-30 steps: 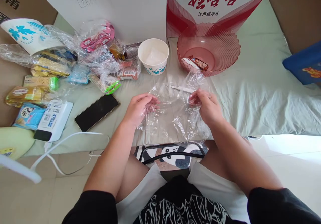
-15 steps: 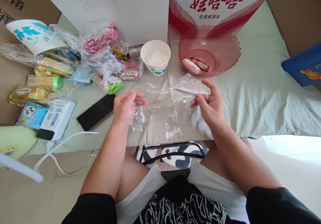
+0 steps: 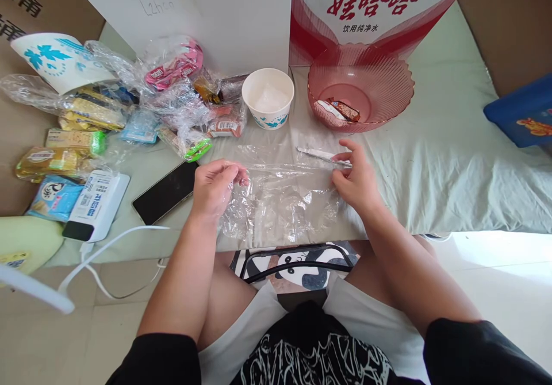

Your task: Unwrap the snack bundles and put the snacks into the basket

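The person's two hands hold a clear plastic bag stretched flat between them, over the near edge of the pale green bedsheet and just above the person's knees. The left hand is curled into a loose fist, its grip pressed together with thumb against bent fingers, pinching the bag's upper left corner; the crinkled film bunches below the knuckles. The right hand has a tighter, narrower grip: thumb and forefinger are pinched on the bag's upper right corner, while the other fingers stay bent and slightly spread. The top edge of the bag runs taut in a nearly straight line from one pinch to the other.

Right beside the right fingertips lies a white pen, on the sheet; whether the fingers touch it cannot be told. Beyond it stands a pink ribbed bowl with two wrapped snacks inside, and to its left a white paper cup. A black phone lies near the left hand, well apart from the bag. Farther left sits a heap of wrapped snacks in plastic and a white power bank.
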`<state>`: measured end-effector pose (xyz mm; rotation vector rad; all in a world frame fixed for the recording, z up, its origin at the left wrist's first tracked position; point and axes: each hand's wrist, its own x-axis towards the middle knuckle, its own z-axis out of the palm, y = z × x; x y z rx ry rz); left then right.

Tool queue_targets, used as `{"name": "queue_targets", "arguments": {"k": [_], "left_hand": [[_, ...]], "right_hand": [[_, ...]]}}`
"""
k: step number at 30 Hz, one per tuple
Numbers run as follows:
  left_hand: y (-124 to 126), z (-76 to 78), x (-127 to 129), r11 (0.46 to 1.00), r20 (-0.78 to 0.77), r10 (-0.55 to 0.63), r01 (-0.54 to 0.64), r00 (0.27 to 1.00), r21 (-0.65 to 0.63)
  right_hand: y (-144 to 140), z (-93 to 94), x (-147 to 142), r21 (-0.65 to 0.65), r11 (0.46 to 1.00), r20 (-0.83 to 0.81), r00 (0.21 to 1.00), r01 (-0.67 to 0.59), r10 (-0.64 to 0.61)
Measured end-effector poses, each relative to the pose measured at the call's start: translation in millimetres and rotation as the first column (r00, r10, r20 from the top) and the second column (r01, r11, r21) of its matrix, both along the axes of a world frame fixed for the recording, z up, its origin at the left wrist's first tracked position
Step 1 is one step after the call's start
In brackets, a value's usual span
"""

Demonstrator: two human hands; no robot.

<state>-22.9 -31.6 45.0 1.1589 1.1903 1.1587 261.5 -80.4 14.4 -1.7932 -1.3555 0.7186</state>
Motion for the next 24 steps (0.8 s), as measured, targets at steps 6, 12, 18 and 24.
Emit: {"name": "queue_targets", "arguments": {"k": [6, 12, 18, 24], "left_hand": [[4.5, -4.4, -2.1, 0.999, 0.128, -0.024, 0.019, 0.991, 0.042], [8.7, -7.5, -3.6, 0.996, 0.206, 0.067, -0.077, 0.976, 0.040], [13.9, -10.8, -9.4, 0.985, 0.266, 0.126, -0.152, 0.956, 0.079], [9.5, -15.8, -22.4, 0.993, 0.029, -0.115, 0.114, 0.993, 0.032]], "right_hand": [[1.1, 9.2, -4.0, -0.045, 0.992, -0.121, 0.985, 0.120, -0.125], [3.3, 5.3, 3.6, 0.016, 0.982, -0.526, 0.836, 0.190, -0.153], [-7.1, 9.3, 1.9, 0.248, 0.960, -0.511, 0.824, -0.131, 0.245], [-3.4, 9.3, 3.6, 0.308, 0.950, -0.425, 0.901, 0.059, 0.082]]}}
